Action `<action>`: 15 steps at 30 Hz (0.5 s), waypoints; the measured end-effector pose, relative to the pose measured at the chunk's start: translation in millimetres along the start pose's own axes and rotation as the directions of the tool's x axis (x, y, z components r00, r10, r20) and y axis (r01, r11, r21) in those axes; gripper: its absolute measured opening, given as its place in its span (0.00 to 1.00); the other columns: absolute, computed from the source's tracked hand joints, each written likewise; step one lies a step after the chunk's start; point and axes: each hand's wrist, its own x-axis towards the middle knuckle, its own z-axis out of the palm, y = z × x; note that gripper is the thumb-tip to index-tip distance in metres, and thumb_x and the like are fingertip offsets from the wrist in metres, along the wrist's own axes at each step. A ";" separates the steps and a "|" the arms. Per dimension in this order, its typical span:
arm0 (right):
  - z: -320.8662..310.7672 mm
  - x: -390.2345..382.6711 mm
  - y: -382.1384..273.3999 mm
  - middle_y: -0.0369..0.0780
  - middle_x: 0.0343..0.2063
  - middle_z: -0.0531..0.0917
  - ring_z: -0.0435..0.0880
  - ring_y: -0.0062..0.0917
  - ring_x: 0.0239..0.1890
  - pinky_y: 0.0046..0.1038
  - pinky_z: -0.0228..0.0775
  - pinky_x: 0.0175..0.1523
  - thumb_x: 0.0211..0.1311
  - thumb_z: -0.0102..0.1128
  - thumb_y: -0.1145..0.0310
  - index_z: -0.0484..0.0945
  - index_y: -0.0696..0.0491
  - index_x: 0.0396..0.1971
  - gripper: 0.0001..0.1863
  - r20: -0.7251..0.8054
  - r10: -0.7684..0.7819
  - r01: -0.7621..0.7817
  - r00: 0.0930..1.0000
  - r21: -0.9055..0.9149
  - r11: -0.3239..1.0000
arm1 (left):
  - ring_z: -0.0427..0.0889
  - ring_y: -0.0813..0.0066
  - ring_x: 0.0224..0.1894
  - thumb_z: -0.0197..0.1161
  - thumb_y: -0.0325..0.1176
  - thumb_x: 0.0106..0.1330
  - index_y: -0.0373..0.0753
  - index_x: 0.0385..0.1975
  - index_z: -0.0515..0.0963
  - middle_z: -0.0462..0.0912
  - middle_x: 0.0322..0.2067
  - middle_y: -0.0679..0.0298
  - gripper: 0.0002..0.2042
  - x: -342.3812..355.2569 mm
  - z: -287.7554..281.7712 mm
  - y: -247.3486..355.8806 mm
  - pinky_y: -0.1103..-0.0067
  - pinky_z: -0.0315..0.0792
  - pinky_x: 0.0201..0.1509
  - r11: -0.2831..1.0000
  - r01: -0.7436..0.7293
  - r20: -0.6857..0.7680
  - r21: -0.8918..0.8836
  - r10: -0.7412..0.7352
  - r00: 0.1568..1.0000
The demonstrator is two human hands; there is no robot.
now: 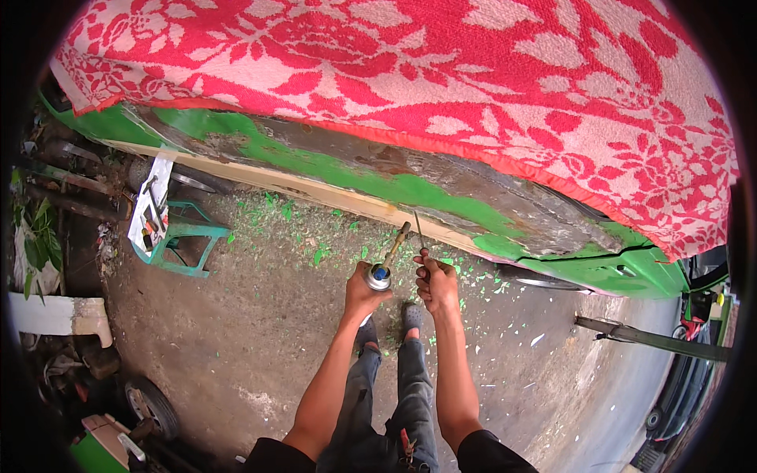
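Observation:
My left hand [363, 301] is wrapped round a gas torch [381, 274], whose brass-coloured nozzle [394, 247] points up toward the vehicle side. No flame can be made out. To its right, my right hand [437, 287] grips a thin, pointed metal tool [419, 227] with its tip upward; whether it is a scraper or a screwdriver is too small to tell. Both tools are held in front of a green vehicle panel [378, 187], where paint is stripped to bare grey-brown metal in patches. A red and pink floral blanket [410, 71] covers the vehicle above it.
Green paint flakes [319, 256] litter the concrete floor below the panel. A green plastic stool [193, 230] at left bears a white sheet with several hand tools. Scrap and a wheel [151, 406] lie farther left. At right stand a post [646, 337] and a dark car [678, 386].

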 end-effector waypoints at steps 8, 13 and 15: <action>5.1 -6.8 6.6 0.31 0.16 0.67 0.55 0.11 0.09 0.16 0.41 0.10 0.68 0.49 0.69 0.74 0.57 0.36 0.08 -0.015 -0.039 0.039 0.999 0.007 0.999 | 0.83 0.64 0.34 0.76 0.31 0.34 0.36 0.37 0.68 0.82 0.31 0.56 0.28 3.7 -2.3 4.3 0.72 0.75 0.39 1.000 0.021 -0.001 -0.012 -0.021 1.000; 5.0 -9.3 -4.8 0.30 0.16 0.66 0.55 0.10 0.10 0.16 0.40 0.11 0.68 0.50 0.67 0.74 0.59 0.37 0.09 0.020 -0.013 0.013 1.000 -0.022 1.000 | 0.82 0.66 0.34 0.76 0.31 0.34 0.36 0.37 0.67 0.82 0.31 0.57 0.28 1.4 -3.1 2.8 0.73 0.75 0.40 1.000 -0.012 -0.015 -0.020 0.012 1.000; 9.5 -7.8 -5.4 0.30 0.16 0.66 0.55 0.10 0.10 0.17 0.41 0.11 0.68 0.49 0.68 0.74 0.59 0.37 0.10 0.032 -0.004 0.005 0.999 -0.026 1.000 | 0.82 0.66 0.35 0.75 0.31 0.35 0.36 0.37 0.67 0.82 0.31 0.57 0.28 3.8 -5.3 1.4 0.73 0.75 0.40 0.999 0.013 -0.011 -0.052 -0.014 1.000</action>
